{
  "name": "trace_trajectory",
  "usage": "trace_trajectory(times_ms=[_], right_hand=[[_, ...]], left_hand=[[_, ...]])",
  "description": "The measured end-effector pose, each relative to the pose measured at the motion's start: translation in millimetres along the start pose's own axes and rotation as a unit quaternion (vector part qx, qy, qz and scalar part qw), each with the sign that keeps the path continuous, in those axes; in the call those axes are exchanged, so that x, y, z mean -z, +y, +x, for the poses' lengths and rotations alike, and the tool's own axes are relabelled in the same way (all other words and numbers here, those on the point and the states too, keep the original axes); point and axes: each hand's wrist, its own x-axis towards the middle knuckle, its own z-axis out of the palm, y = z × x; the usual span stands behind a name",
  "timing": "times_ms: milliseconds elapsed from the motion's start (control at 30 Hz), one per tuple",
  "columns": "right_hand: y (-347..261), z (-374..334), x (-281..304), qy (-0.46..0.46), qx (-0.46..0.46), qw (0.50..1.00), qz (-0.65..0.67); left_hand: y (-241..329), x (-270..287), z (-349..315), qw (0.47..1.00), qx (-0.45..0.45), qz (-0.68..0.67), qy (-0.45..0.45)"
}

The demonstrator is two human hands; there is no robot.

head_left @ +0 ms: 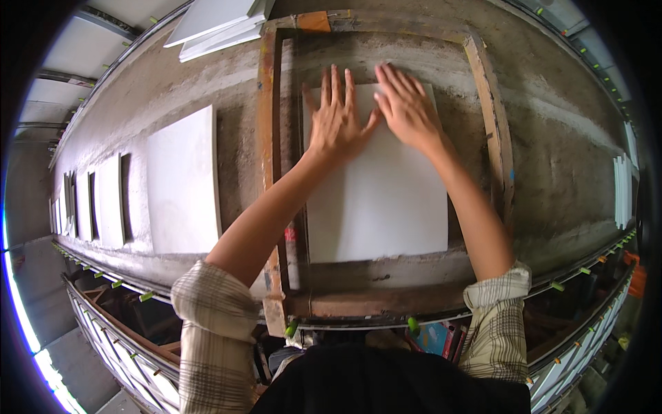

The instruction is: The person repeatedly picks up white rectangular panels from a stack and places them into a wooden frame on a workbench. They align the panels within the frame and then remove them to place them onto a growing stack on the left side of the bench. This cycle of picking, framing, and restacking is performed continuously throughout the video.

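A white rectangular sheet or thin board (393, 207) lies flat inside a worn wooden frame (267, 103). My left hand (336, 124) rests palm down over its far left part, fingers spread and stretched toward the far edge. Close beside it, my right hand (412, 114) lies over the far right part, its fingers stretched out flat. The fingertips of both hands reach to or just past the sheet's far edge. Neither hand grips anything. What lies under the palms is hidden.
The long, stained worktable (572, 117) runs left and right. A larger white board (183, 183) lies left of the frame, with several more white boards (109, 200) further left. White sheets (221, 24) are piled at the far left, and another stack (623, 192) stands far right. Green clips (414, 326) line the near edge.
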Motion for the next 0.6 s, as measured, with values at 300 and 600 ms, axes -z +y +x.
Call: trace_trajectory(times_ms=[300, 600], right_hand=[[-18.7, -47.5, 18.1, 0.041, -0.075, 0.995, -0.053], [-71.4, -142.9, 81.5, -0.078, -0.008, 0.997, 0.016]], left_hand=[[-14.5, 13.3, -54.3, 0.995, -0.005, -0.094, 0.028], [36.5, 61.4, -148.1, 0.983, -0.140, -0.043, -0.112]])
